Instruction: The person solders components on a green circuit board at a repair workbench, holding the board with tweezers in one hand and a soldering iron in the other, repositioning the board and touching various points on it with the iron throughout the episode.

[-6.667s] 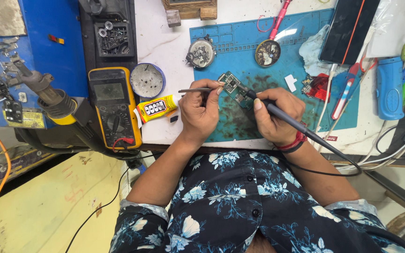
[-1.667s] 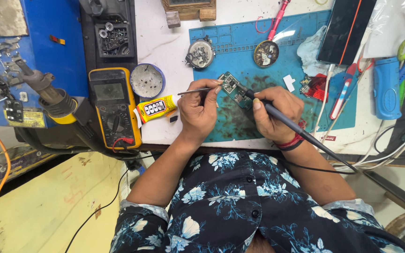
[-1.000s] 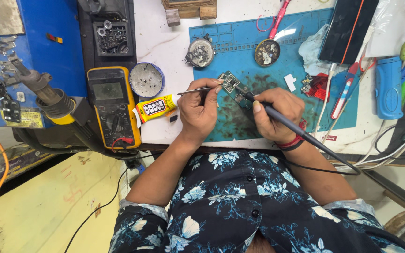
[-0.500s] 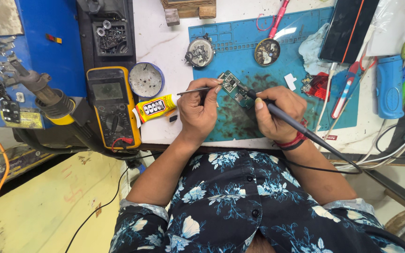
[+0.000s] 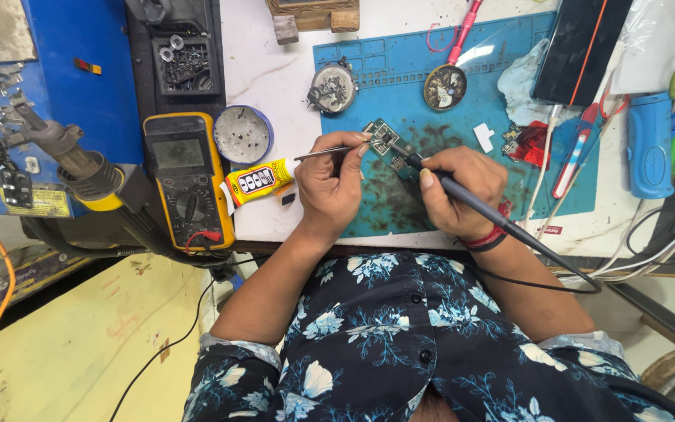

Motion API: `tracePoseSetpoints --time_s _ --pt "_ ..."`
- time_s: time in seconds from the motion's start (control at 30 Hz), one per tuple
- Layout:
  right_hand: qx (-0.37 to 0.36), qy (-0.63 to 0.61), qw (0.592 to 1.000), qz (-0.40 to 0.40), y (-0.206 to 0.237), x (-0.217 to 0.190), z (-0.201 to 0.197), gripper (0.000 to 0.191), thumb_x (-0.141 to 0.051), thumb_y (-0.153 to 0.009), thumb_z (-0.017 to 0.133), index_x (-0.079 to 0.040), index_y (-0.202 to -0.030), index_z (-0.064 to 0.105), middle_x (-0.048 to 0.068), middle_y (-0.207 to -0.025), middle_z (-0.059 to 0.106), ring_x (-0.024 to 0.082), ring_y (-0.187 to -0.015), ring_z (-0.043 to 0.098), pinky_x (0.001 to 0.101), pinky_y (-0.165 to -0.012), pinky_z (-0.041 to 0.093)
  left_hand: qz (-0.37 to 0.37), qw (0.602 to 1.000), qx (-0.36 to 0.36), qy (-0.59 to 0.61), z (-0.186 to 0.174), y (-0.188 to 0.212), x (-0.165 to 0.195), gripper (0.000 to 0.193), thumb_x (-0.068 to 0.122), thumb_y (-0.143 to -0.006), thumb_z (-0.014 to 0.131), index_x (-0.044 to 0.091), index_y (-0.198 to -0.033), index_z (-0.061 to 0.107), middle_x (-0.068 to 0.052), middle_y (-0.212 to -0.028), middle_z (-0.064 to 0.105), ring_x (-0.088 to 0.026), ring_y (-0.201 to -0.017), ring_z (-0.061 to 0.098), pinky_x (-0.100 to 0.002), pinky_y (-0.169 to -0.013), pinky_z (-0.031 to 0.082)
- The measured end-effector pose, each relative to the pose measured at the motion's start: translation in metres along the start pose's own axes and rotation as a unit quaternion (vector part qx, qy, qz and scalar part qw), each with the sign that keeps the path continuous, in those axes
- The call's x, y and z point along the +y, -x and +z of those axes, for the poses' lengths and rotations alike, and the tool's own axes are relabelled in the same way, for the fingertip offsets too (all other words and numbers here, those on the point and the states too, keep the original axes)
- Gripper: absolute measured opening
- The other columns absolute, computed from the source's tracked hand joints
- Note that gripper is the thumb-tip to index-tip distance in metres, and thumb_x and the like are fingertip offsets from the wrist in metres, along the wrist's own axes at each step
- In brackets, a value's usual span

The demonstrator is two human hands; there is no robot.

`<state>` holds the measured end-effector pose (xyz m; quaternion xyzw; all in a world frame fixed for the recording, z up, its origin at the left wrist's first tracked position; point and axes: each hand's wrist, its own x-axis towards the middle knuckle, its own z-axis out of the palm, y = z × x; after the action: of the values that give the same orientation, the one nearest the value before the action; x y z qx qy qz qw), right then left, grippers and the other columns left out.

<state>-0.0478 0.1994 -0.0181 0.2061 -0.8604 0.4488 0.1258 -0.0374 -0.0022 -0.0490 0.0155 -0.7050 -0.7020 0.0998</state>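
Observation:
A small green circuit board [image 5: 387, 144] lies on the stained blue work mat [image 5: 431, 211]. My left hand [image 5: 331, 184] grips metal tweezers [image 5: 320, 153], their tips at the board's near-left edge. In my right hand [image 5: 460, 192] is a black soldering iron [image 5: 470, 200], held like a pen, with its tip touching the board. Its cable runs off to the right past my wrist, which wears a red band.
A yellow multimeter [image 5: 187, 178], a round tin [image 5: 244, 134] and a yellow glue tube [image 5: 258, 182] sit left of the mat. Two round dishes [image 5: 333, 87] lie at the mat's far side. A hot-air nozzle [image 5: 80, 164] juts from the left. Tools and cables crowd the right.
Both hands stay on the board. The tweezers and the iron tip have shifted only slightly over the board.

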Motion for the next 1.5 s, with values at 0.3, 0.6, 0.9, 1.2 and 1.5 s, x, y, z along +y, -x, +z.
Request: tracePoseSetpoints --time_s 0.3,0.6,0.9,1.2,1.5 --pt "0.024 0.001 1.0 0.015 -0.0014 -0.0005 0.0031 0.01 -0.008 -0.096 0.072 0.0 -0.097 0.067 0.013 -0.084 0.067 0.027 -0.07 0.066 0.0349 -0.064 0.049 0.007 1.0 0.002 -0.01 -0.0017 -0.0021 0.0018 0.009 -0.002 -0.104 0.065 0.001 -0.112 0.062 -0.007 -0.104 0.076 -0.002 -0.07 0.058 -0.02 -0.061 0.048" --pt "0.023 0.002 1.0 0.021 -0.0025 -0.001 0.0031 0.009 -0.007 -0.095 0.071 0.0 -0.097 0.067 0.013 -0.083 0.067 0.026 -0.069 0.066 0.0346 -0.064 0.048 0.007 1.0 0.004 0.0 -0.0006 -0.002 0.0006 0.009 -0.002 -0.105 0.065 0.001 -0.113 0.062 -0.007 -0.106 0.075 -0.003 -0.072 0.059 -0.02 -0.063 0.049" --pt "0.018 -0.002 1.0 0.013 -0.0046 -0.0023 0.0028 0.009 -0.008 -0.096 0.072 -0.001 -0.098 0.067 0.012 -0.083 0.067 0.026 -0.069 0.065 0.035 -0.064 0.048 0.007 1.0 0.003 -0.001 -0.0007 -0.0023 0.0005 0.009 -0.002 -0.105 0.065 0.001 -0.113 0.062 -0.007 -0.106 0.075 -0.002 -0.072 0.059 -0.02 -0.062 0.049" --pt "0.013 0.005 1.0 0.014 -0.0032 -0.0012 0.0015 0.008 -0.007 -0.095 0.072 -0.001 -0.097 0.068 0.012 -0.083 0.067 0.026 -0.068 0.065 0.0351 -0.063 0.047 0.007 1.0 -0.001 0.002 -0.0007 -0.0014 0.0002 0.009 -0.003 -0.105 0.064 0.001 -0.113 0.061 -0.008 -0.106 0.075 -0.002 -0.07 0.058 -0.02 -0.061 0.048" --pt "0.017 0.004 1.0 0.02 -0.002 0.0003 0.0017 0.008 -0.007 -0.095 0.071 0.0 -0.094 0.067 0.012 -0.081 0.067 0.026 -0.067 0.065 0.0346 -0.062 0.047 0.009 1.0 0.002 0.0 -0.001 -0.0013 -0.0013 0.009 -0.003 -0.105 0.065 0.0 -0.113 0.062 -0.008 -0.107 0.075 -0.002 -0.072 0.059 -0.02 -0.062 0.049"
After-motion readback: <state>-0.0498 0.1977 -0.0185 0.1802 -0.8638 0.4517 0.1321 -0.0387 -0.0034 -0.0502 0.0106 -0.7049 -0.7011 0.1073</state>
